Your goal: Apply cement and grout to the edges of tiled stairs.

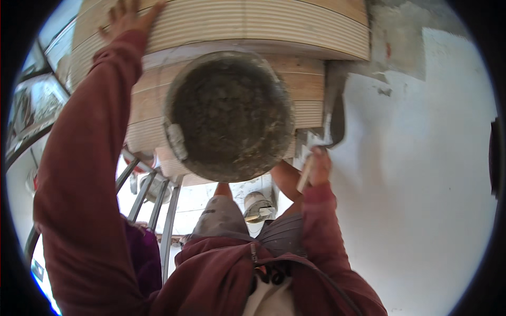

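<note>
My left hand (pixel 129 20) rests with fingers spread on the wood-look tiled stair tread (pixel 211 13) at the upper left. In my right hand (pixel 320 167) is the pale handle of a trowel (pixel 338 121). Its dark blade points up along the white wall beside the stair ends; whether it touches the wall I cannot tell. In front of me a large round bucket (pixel 285 100) stands on a lower step, with dark grey mortar (pixel 226 113) inside. A whitish piece (pixel 177 141) sits on its left rim.
Metal railing bars (pixel 142 197) run along the left. White coating covers much of the right wall (pixel 411 184), with bare grey plaster (pixel 395 42) above it. Below, between my legs, a smaller bucket (pixel 256 200) stands on the tiled floor with a wooden-handled tool at it.
</note>
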The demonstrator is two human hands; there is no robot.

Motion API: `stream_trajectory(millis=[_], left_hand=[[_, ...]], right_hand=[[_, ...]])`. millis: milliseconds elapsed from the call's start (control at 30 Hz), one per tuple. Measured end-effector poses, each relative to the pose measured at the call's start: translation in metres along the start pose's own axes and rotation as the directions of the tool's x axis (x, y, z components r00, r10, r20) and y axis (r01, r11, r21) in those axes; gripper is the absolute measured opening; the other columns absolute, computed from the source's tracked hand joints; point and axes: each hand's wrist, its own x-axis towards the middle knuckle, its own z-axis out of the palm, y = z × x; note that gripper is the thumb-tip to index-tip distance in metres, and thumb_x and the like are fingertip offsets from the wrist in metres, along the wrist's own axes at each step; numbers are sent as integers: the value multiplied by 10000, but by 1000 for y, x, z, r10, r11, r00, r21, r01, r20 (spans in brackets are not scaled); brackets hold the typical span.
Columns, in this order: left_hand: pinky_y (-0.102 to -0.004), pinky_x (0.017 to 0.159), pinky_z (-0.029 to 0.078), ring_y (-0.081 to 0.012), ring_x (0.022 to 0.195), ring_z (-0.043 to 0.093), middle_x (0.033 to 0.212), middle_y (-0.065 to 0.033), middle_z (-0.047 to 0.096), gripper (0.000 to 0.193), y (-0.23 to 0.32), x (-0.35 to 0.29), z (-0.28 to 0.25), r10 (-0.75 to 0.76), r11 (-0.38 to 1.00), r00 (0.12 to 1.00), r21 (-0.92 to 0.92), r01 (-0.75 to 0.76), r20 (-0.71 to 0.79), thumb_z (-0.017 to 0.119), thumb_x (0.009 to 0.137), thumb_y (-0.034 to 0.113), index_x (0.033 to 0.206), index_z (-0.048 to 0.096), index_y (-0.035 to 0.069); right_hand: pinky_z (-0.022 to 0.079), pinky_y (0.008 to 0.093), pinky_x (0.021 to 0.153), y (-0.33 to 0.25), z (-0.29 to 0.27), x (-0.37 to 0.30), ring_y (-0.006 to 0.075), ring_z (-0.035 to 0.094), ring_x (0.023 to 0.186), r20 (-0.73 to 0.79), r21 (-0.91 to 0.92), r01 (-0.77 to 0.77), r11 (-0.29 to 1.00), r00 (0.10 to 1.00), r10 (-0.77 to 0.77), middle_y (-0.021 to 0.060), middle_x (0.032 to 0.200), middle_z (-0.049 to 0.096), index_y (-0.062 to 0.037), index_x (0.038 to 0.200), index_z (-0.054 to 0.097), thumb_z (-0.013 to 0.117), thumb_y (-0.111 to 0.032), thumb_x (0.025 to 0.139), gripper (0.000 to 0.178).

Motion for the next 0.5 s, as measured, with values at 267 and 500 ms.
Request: stream_trajectory(millis=[267,500], left_hand=[[-449,1033,-29,-237,1305,10,1418,-60,73,718,46,-10,-86,-165,979,891,-37,199,424,398,764,584,1342,176,222],[-460,1032,-12,-243,1304,26,1416,-59,90,712,51,-9,-84,-161,977,886,-59,206,435,399,759,590,1336,193,227]], right_hand=[[418,327,499,-95,39,-74,233,544,572,761,-611,771,-180,509,-403,73,671,551,-57,885,555,557,-134,705,195],[418,319,629,-65,116,-25,193,556,710,861,-502,732,-460,377,-340,46,691,546,-87,786,562,500,-132,685,127]])
